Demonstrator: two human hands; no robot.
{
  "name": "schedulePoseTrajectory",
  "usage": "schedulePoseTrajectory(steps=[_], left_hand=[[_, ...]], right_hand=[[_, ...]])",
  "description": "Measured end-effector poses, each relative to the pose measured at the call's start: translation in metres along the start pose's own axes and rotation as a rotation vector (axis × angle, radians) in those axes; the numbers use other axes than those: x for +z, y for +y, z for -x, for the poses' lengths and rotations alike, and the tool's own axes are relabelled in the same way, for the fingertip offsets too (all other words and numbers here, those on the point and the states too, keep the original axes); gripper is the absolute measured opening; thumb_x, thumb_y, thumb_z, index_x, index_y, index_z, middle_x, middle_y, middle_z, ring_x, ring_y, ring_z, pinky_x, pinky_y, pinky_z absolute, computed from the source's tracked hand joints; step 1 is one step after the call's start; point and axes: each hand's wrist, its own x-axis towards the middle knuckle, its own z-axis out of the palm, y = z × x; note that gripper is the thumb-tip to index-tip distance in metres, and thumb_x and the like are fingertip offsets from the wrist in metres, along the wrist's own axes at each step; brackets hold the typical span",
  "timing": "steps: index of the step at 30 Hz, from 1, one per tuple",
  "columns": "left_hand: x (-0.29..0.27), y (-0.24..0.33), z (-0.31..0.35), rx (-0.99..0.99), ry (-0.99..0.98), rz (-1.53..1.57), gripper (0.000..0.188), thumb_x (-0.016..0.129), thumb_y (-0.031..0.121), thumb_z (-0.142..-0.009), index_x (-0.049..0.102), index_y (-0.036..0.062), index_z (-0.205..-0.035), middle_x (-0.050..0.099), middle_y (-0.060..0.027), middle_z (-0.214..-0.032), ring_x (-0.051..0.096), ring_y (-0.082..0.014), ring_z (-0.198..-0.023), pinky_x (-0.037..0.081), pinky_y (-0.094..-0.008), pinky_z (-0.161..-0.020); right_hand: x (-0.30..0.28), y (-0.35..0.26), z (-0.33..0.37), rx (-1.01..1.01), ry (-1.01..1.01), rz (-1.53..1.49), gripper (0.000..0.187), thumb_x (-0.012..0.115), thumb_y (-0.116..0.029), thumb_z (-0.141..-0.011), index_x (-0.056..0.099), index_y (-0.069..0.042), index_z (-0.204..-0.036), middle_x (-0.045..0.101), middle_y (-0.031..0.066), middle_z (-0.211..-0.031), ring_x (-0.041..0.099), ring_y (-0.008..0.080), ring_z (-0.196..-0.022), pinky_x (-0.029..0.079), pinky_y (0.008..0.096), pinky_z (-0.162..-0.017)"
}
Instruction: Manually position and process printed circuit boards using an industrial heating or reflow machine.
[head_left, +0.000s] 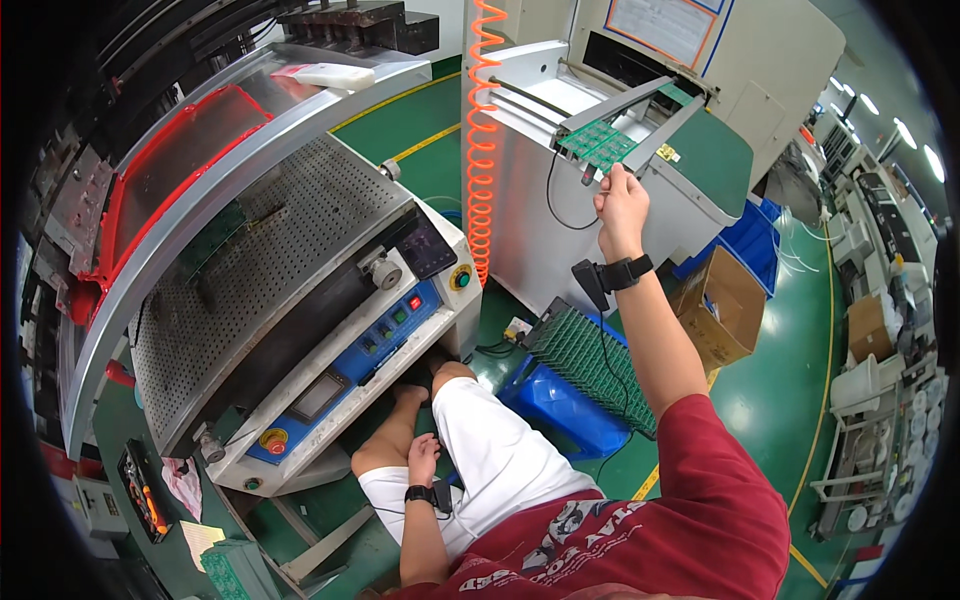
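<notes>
My right hand (622, 203) reaches out to the upper right, its fingers closed on the near edge of a green circuit board panel (598, 146). The panel lies at the near end of two metal conveyor rails (648, 150), which lead into a slot in a pale machine. My left hand (424, 457) rests by my thigh with loosely bent fingers and nothing visible in it. In front of me to the left stands a screen printing machine with a perforated metal bed (300, 215). Above that bed is a framed stencil with red paste (170, 165) along its edges.
A blue control panel (345, 375) with buttons faces me. An orange coiled hose (481, 140) hangs between the machines. Below my right arm are a slotted green rack (585, 350), a blue bin (565, 410) and a cardboard box (725, 310). Green boards (238, 570) lie stacked at lower left.
</notes>
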Motion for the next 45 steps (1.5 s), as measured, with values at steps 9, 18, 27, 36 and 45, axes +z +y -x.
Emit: schedulePoseTrajectory(steps=[9,18,27,36,45], left_hand=[[0.001,0.003,-0.001,-0.003,0.004,-0.008,0.027,0.049,0.016,-0.096,0.053,0.0022,-0.119,0.061,-0.0112,-0.108,0.059,-0.0182,-0.097,0.048,-0.0292,-0.083],[-0.002,-0.004,0.001,-0.013,-0.003,-0.023,0.026,0.048,0.017,-0.097,0.053,0.0039,-0.119,0.061,-0.0086,-0.106,0.058,-0.0153,-0.095,0.048,-0.0276,-0.082],[-0.007,-0.005,-0.006,0.002,-0.052,-0.009,0.027,0.047,0.019,-0.099,0.052,0.004,-0.12,0.061,-0.0055,-0.108,0.058,-0.0142,-0.097,0.046,-0.0266,-0.081],[-0.001,0.0,-0.015,-0.025,-0.112,-0.081,0.029,0.045,0.02,-0.099,0.049,0.0032,-0.123,0.06,-0.0071,-0.113,0.057,-0.0166,-0.103,0.044,-0.0285,-0.087],[-0.007,0.011,0.004,0.078,-0.086,-0.042,0.031,0.047,0.022,-0.098,0.051,0.0052,-0.124,0.06,-0.008,-0.116,0.057,-0.0149,-0.101,0.047,-0.0287,-0.085]], right_hand=[[0.001,-0.008,0.011,0.118,-0.094,-0.085,0.024,0.051,-0.028,-0.097,0.053,-0.005,-0.09,0.054,0.0017,-0.075,0.046,0.0084,-0.049,0.03,0.0191,-0.039],[-0.005,-0.005,0.004,0.108,-0.115,-0.085,0.025,0.05,-0.028,-0.098,0.052,-0.004,-0.091,0.052,0.0007,-0.074,0.049,0.0078,-0.058,0.034,0.0182,-0.042],[-0.065,-0.064,0.062,0.169,-0.424,-0.03,0.033,0.045,-0.036,-0.099,0.055,-0.004,-0.101,0.052,-0.0004,-0.077,0.043,0.0054,-0.057,0.029,0.0167,-0.043],[-0.123,-0.195,0.128,0.028,-0.536,0.092,0.031,0.038,-0.027,-0.102,0.052,0.0,-0.109,0.042,-0.0022,-0.079,0.032,0.0014,-0.053,0.027,0.0135,-0.042],[-0.001,-0.136,0.186,0.37,-0.776,-0.086,0.028,0.045,-0.031,-0.099,0.053,-0.004,-0.1,0.041,-0.0045,-0.064,0.032,0.0029,-0.044,0.025,0.0166,-0.036]])
